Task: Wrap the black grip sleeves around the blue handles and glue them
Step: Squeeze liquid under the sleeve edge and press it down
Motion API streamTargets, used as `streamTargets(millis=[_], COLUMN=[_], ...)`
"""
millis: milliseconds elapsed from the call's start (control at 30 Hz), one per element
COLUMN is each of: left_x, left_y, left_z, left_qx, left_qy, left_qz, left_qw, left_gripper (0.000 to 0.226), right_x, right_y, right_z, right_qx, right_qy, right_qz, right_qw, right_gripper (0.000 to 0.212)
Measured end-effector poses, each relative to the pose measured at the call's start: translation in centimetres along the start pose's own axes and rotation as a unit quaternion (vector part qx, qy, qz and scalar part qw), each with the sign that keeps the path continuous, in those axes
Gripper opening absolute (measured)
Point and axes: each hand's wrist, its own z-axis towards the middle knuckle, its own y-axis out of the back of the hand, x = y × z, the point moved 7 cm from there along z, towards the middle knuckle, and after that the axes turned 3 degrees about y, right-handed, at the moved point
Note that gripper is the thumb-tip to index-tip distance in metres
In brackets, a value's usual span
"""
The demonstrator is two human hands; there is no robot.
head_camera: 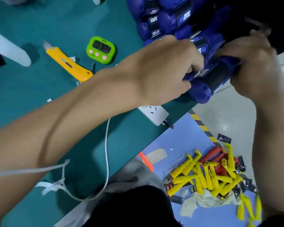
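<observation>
The teal table point(125, 141) is filling the left of the view, its right edge running diagonally down towards the person. One blurred stack of blue handles point(169, 20), already wearing black printed bands, is sitting at the table's far right corner; they overlap too much to count. Two hands are working just in front of that stack, right at the table's edge. The left hand point(169, 66) is reaching across the table, its fingers curling round one end of a single blue handle point(201, 91). The right hand point(252, 63) is gripping the other end, fingers wrapping over it. One black grip sleeve point(218, 74) is lying round the handle's middle, between the hands. The handle is hanging partly past the edge, over the floor. One white power strip point(156, 112) is lying at that same edge. One yellow utility knife point(67, 63) and one green timer point(101, 49) are sitting well apart from the hands. One white cable point(107, 153) is crossing the widest stretch of teal showing.
</observation>
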Motion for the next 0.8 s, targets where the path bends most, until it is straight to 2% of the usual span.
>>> streamTargets(millis=[33, 67, 100, 167, 200, 333, 400, 467, 567, 633, 700, 800], left_x=[2.4, 1.8, 2.7, 3.1, 2.8, 5.5, 6.4, 7.7, 10.6, 12.3, 13.7, 15.1], left_y=[2.7, 3.9, 4.0, 4.1, 4.3, 6.2, 6.8, 7.7, 8.6, 8.8, 8.5, 7.6], left_z=[-0.5, 0.4, 0.1, -0.5, -0.5, -3.1, -4.5, -6.0, -9.1, -11.5, -13.9, -16.8], left_qx=[-0.036, 0.015, -0.002, -0.006, -0.002, -0.088, -0.121, -0.163, -0.227, -0.259, -0.288, -0.321], left_qy=[0.010, 0.069, 0.091, 0.111, 0.112, 0.137, 0.136, 0.141, 0.175, 0.194, 0.209, 0.222], left_qz=[-0.054, -0.071, -0.055, -0.095, -0.110, -0.194, -0.219, -0.247, -0.281, -0.298, -0.312, -0.327], left_qw=[0.998, 0.995, 0.994, 0.989, 0.988, 0.967, 0.959, 0.945, 0.916, 0.898, 0.881, 0.861], left_gripper=[0.029, 0.030, 0.030, 0.027, 0.025, 0.020, 0.018, 0.020, 0.021, 0.019, 0.023, 0.013], right_x=[-1.2, -2.2, -2.9, -3.1, -3.0, -3.7, -4.3, -4.9, -4.6, -3.9, -2.5, 0.4], right_y=[-0.8, -1.6, -2.2, -3.3, -3.6, -3.7, -4.0, -4.2, -4.8, -5.4, -6.0, -6.7], right_z=[0.1, 0.2, 0.2, -0.2, -0.5, -2.0, -2.3, -2.6, -4.5, -6.3, -7.8, -8.6], right_qx=[0.004, -0.001, -0.014, -0.055, -0.083, -0.180, -0.192, -0.212, -0.260, -0.284, -0.275, -0.227], right_qy=[0.005, 0.007, 0.007, 0.000, -0.018, -0.117, -0.142, -0.205, -0.323, -0.358, -0.363, -0.329], right_qz=[-0.018, -0.040, -0.057, -0.061, -0.052, -0.031, -0.011, 0.038, 0.103, 0.136, 0.135, 0.102], right_qw=[1.000, 0.999, 0.998, 0.997, 0.995, 0.976, 0.971, 0.955, 0.904, 0.879, 0.880, 0.911], right_gripper=[0.023, 0.020, 0.018, 0.014, 0.012, 0.012, 0.021, 0.041, 0.055, 0.065, 0.073, 0.078])
